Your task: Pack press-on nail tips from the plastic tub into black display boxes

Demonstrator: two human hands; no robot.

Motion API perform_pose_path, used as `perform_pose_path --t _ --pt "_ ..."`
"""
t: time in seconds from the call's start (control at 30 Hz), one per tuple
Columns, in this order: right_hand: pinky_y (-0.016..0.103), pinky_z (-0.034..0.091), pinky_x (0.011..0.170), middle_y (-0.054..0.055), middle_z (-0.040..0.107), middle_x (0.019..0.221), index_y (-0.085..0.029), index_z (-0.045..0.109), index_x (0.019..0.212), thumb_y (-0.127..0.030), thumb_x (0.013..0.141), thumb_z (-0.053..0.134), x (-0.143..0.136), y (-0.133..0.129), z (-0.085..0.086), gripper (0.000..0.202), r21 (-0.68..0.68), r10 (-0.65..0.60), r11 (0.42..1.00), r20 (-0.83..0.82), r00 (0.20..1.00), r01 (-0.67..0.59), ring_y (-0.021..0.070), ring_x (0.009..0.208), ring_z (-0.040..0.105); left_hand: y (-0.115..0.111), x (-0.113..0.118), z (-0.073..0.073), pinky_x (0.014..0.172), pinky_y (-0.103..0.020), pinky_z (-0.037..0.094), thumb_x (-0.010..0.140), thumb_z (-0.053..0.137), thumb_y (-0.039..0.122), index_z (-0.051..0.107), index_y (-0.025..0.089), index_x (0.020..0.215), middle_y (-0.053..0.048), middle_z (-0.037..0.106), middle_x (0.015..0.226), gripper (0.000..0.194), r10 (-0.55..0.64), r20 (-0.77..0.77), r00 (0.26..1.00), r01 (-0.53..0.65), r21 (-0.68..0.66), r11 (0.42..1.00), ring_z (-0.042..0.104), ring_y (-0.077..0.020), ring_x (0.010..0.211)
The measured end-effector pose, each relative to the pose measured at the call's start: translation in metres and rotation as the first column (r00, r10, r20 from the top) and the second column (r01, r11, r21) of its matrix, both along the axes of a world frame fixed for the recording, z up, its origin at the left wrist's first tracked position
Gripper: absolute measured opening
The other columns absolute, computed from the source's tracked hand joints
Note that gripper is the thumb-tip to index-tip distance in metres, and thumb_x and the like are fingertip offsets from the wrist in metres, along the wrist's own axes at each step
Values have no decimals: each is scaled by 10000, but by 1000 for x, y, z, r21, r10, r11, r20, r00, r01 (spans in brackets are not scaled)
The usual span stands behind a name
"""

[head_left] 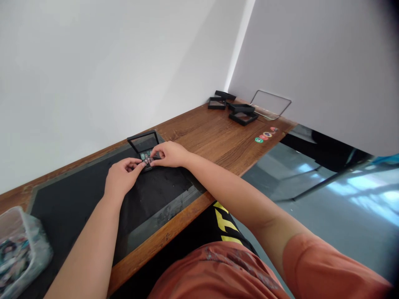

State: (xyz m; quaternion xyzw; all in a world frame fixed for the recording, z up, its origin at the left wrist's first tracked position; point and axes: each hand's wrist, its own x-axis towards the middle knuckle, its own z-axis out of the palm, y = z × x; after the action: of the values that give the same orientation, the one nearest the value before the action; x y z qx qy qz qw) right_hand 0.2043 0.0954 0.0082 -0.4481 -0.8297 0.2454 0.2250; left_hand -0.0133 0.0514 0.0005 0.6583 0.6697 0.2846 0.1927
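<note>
1. Head view, centre-left: your two hands meet over a small black case [143, 135], which sits on the dark mat [77, 195] with its windowed lid tilted up at the back, near the white wall [93, 62].
2. Your left hand [121, 176] is at the case's left front, thumb and fingers bent and close together at its edge; you can't tell from here whether they grip it or only rest against it.
3. Your right hand [171, 154] comes in from the other side, fingers curled and thumb extended over the small pieces [143, 157] in the case. Whether you have one pinched is too small to make out.
4. Those pieces look greenish on the far side and pinkish between your fingertips.
5. At your lower left, a translucent tub [42, 238] holds a jumble of small coloured bits, cut off by the picture's edge.
6. Farther along the wooden table [193, 133], to your right, four black frame-like boxes [243, 121] lie grouped near the corner.
7. Beside them a thin wire frame [276, 95] stands by the grey partition [327, 62], and nearer you a short row of round coloured discs [258, 140] lies near the table edge.
</note>
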Motion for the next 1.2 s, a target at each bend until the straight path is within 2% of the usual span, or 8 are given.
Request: perform_pose_path --t 0.3,0.5,0.77,1.0,1.1,1.2 --pt "247 298 617 -22 629 752 -213 764 1039 -429 816 788 2 -1 -1 312 18 10 1000 1 1000 -10 121 684 533 -2 0 1 644 -312 439 757 726 566 793 252 922 -47 748 808 361 -13 7 1000 13 22 1000 639 -221 720" --pt "238 298 622 -41 620 748 -202 699 1215 -349 823 787 3 -1 -2 428 44 18 999 -48 999 -16 117 686 535 -2 -2 -1 626 -305 420 753 727 573 791 247 960 -36 717 754 392 -25 -10 1000 25 13 1000 604 -208 682" --pt "240 280 624 -46 583 712 -195 750 1042 -397 805 810 5 0 0 318 70 -2 997 -93 996 9 107 664 506 -2 -1 0 617 -302 415 756 714 573 788 251 958 -30 714 760 387 -28 -17 999 28 10 1000 598 -205 670" --pt "238 289 622 -45 582 718 -183 745 1049 -387 799 811 12 7 -2 329 45 7 999 -100 995 -3 104 658 500 -3 -1 -1 648 -316 418 782 692 567 777 268 978 -16 709 791 367 -10 -31 999 10 -18 1000 589 -202 703" --pt "237 308 626 -46 579 709 -167 741 1058 -344 826 787 16 10 -2 296 33 -19 999 -131 991 24 102 653 501 -5 0 1 650 -317 414 785 688 574 763 263 997 -15 695 802 384 -9 -18 1000 9 -26 1000 578 -199 703" --pt "240 317 630 -43 571 689 -164 757 1029 -250 879 714 18 11 -1 177 14 -39 999 -124 992 41 101 641 493 -10 1 5 630 -317 402 790 681 575 743 254 1035 -15 670 835 408 23 -9 1000 -23 0 1000 539 -187 669"
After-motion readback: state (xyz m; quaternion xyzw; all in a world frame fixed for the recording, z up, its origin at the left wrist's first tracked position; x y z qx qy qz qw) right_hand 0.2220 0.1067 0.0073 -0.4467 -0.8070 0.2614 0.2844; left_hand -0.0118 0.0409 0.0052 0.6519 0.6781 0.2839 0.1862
